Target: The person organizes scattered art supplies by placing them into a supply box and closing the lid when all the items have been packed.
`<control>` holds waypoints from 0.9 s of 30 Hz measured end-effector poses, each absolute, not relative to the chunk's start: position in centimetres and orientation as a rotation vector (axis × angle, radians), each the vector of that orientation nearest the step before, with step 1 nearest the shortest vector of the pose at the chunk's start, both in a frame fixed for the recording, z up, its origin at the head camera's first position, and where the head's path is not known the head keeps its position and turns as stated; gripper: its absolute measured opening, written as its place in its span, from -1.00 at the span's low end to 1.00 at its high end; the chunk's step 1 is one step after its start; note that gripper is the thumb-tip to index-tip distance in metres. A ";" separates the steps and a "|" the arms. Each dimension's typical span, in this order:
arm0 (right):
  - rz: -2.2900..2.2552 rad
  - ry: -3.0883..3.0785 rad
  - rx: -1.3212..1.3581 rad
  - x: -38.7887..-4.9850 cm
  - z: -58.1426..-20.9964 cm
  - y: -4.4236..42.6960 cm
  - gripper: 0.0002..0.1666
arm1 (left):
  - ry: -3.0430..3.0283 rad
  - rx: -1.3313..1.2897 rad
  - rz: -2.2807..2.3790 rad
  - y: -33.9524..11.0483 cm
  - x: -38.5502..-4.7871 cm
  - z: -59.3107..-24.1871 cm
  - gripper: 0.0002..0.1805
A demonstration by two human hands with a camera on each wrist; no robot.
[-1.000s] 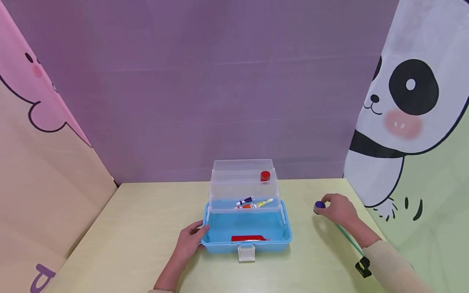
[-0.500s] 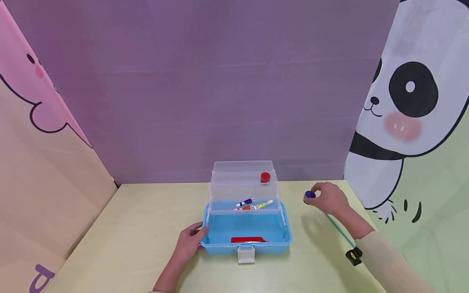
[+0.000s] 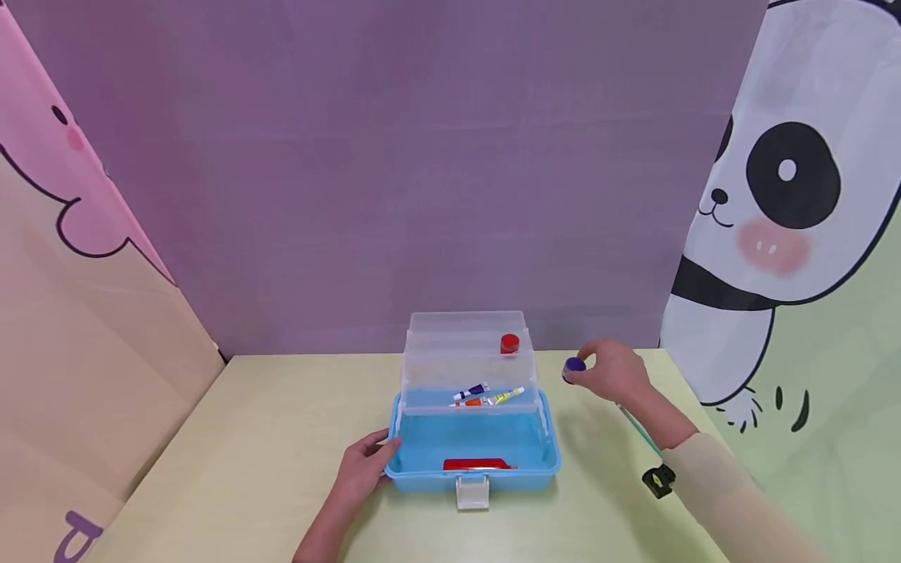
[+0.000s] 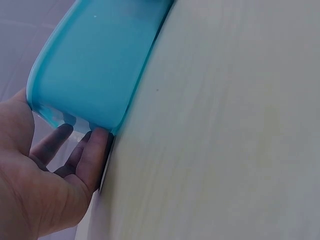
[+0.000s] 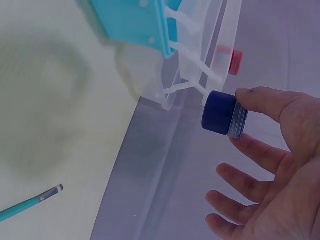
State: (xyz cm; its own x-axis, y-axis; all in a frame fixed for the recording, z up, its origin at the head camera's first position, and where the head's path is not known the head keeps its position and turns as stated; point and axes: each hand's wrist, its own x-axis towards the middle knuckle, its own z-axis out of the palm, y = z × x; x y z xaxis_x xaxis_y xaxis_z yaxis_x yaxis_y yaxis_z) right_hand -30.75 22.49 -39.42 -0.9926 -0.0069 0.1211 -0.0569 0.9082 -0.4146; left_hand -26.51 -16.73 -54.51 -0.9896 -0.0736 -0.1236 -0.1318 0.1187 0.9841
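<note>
My right hand (image 3: 611,371) pinches a small paint jar (image 5: 218,113) with a dark blue lid between thumb and index finger; its other fingers are spread free. The jar is held up to the right of a blue plastic box (image 3: 473,478) whose clear tiered trays are folded open. With my left hand (image 3: 362,469) I grip the box's left end, thumb at the rim and fingertips against the outer wall. A red paint tube (image 3: 475,464) lies inside along the front. Small purple, orange and yellow tubes (image 3: 505,396) and a red-lidded jar (image 3: 510,343) sit in the trays.
A paintbrush (image 5: 26,208) with a teal handle lies on the pale table (image 3: 296,438), partly behind my right arm. The white latch (image 3: 472,493) hangs down at the box's front. A purple wall cloth (image 3: 366,188) rises behind the table's back edge.
My right hand has carried the blue-lidded jar leftward and farther back, closer to the box's trays. My left hand keeps its grip on the box.
</note>
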 end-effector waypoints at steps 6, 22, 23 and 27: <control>0.652 -2.932 0.075 -30.9 -39.2 21.6 -0.56 | 2.294 -0.214 2.060 -16.6 -26.4 -54.6 -0.40; 0.632 -2.881 0.182 -31.3 -38.3 17.8 -0.59 | 2.294 -0.211 2.048 -16.6 -26.0 -54.0 -0.43; 0.634 -2.883 0.179 -31.3 -38.2 17.5 -0.59 | 2.294 -0.215 2.052 -16.7 -26.2 -54.3 -0.41; 0.639 -2.888 0.171 -31.3 -38.0 16.7 -0.59 | 2.306 -0.214 2.051 -16.8 -26.5 -55.0 -0.36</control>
